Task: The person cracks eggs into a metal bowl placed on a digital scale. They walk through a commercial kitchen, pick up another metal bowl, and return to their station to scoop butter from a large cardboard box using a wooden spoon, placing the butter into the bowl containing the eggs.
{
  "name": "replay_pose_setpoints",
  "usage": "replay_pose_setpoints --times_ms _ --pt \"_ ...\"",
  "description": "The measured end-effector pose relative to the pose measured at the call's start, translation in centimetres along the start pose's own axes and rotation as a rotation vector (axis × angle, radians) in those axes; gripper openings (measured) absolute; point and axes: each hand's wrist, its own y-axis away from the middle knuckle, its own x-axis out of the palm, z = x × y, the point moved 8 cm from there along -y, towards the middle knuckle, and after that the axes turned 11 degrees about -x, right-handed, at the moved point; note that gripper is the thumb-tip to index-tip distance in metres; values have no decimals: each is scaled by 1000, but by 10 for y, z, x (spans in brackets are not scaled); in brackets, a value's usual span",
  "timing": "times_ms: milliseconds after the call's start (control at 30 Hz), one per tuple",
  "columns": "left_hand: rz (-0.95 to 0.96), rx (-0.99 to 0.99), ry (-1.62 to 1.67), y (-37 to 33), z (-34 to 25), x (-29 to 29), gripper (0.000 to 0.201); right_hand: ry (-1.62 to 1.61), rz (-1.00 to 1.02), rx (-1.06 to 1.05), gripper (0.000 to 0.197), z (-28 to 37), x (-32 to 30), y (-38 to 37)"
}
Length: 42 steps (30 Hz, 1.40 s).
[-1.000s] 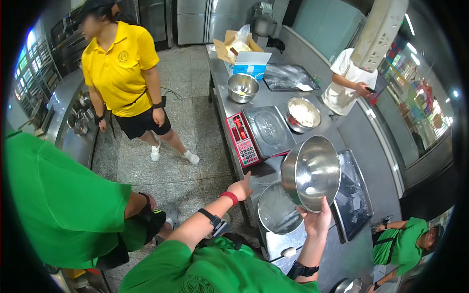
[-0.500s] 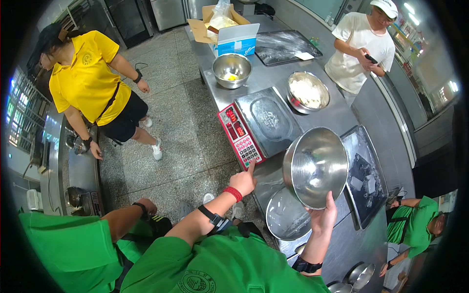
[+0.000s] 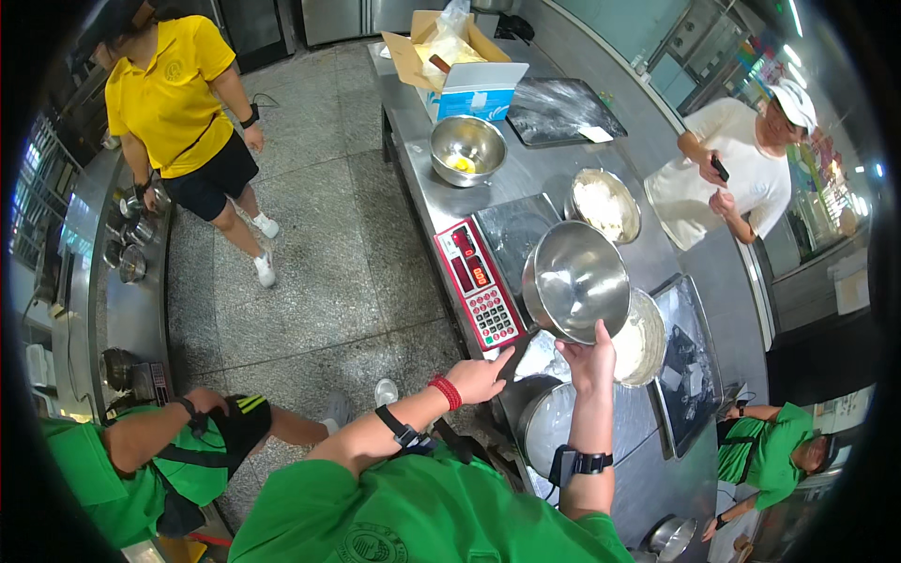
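My right hand (image 3: 590, 361) grips the rim of an empty steel mixing bowl (image 3: 577, 286), which is tilted and overlaps the plate of the digital scale (image 3: 516, 230). Whether the bowl touches the plate cannot be told. The scale's red front panel (image 3: 481, 281) has a keypad and lit red displays. My left hand (image 3: 476, 379), with a red bracelet, holds nothing. Its index finger points at the panel's near edge, just below the keys, and the other fingers are partly curled. Beside the held bowl, partly hidden by it, is a bowl with pale floury residue (image 3: 646, 340).
Another bowl (image 3: 546, 436) sits by my right forearm. Farther along the table are a bowl of white powder (image 3: 608, 205), a bowl with yellow egg yolk (image 3: 469, 150), an open carton (image 3: 479, 89) and dusty black trays (image 3: 563, 111). Several people stand around.
The steel bowl in my right hand has moved left toward the scale. My left index finger has come back off the keypad. The person in yellow has shifted, and the person in white has too.
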Motion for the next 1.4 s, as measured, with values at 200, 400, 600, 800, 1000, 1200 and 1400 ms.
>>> replay_pose_setpoints --times_ms 200,400,600,800,1000,1200,1400 --pt "-36 13 -5 -2 15 3 78 10 30 -85 53 -15 34 -38" --pt "-89 6 -83 -17 1 6 80 51 26 -54 68 -19 27 -49" --pt "-161 -88 -85 -22 10 -3 80 126 -71 -138 89 -2 -15 -6" --pt "-186 -68 -133 -25 10 3 80 4 -129 -172 85 6 -72 42" --pt "-207 -51 -156 -28 10 8 79 -39 -223 -283 74 26 -102 61" --pt "-182 -114 -184 -29 10 11 81 -86 -246 -316 69 29 -128 50" --pt "-184 -123 -248 -28 12 9 79 -97 -285 -363 69 42 -140 48"
